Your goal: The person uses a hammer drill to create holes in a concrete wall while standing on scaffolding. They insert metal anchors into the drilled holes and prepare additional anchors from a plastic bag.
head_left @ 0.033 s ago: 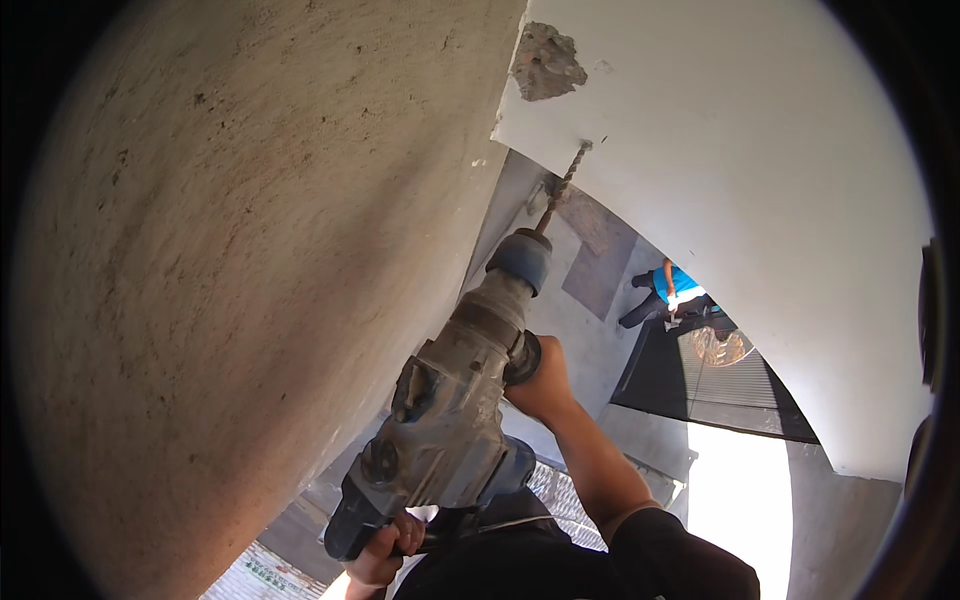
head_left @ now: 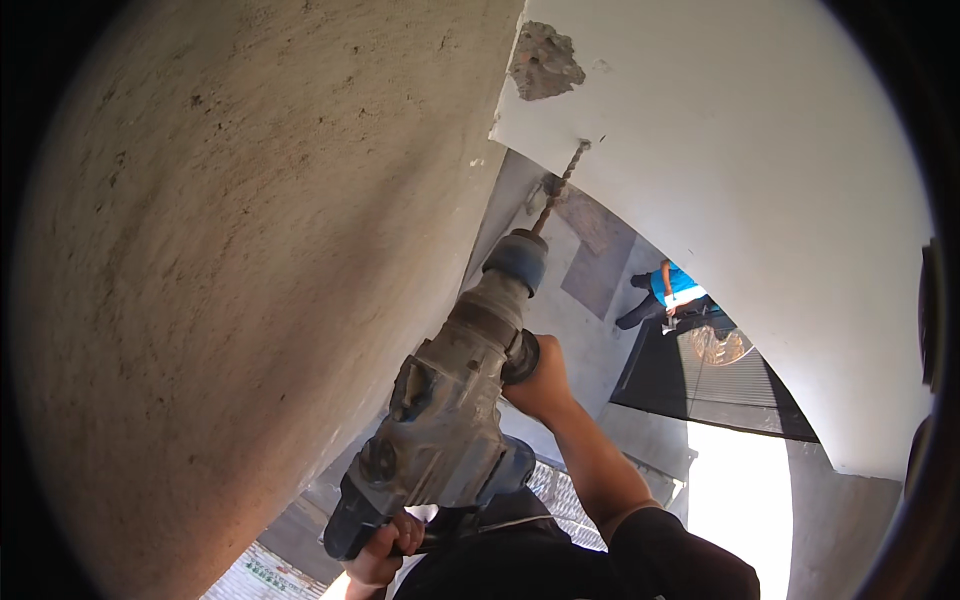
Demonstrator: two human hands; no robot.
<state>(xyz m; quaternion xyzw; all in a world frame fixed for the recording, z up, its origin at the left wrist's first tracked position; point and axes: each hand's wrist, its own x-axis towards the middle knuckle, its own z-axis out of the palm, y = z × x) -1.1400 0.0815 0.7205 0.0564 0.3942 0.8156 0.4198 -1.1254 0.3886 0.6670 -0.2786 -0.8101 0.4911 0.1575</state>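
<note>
A large, dusty rotary hammer drill (head_left: 450,390) slants up across the middle of the view, held in both hands. My left hand (head_left: 380,555) is closed around its rear grip, low in the view. On the side handle, my right hand (head_left: 541,380) is wrapped in a fist. A long spiral drill bit (head_left: 560,190) runs from the chuck (head_left: 517,262) to a small grey spot on the white painted surface (head_left: 740,190). The bit's tip meets that surface; how deep it sits cannot be made out. Near it is a rough chipped patch (head_left: 545,62).
A rough, pitted plaster wall (head_left: 250,250) fills the left side, close to the drill. Beyond the white surface's curved edge, another person in a blue top (head_left: 672,287) is partly visible, by a dark ribbed panel (head_left: 730,385). Bright light enters at the lower right.
</note>
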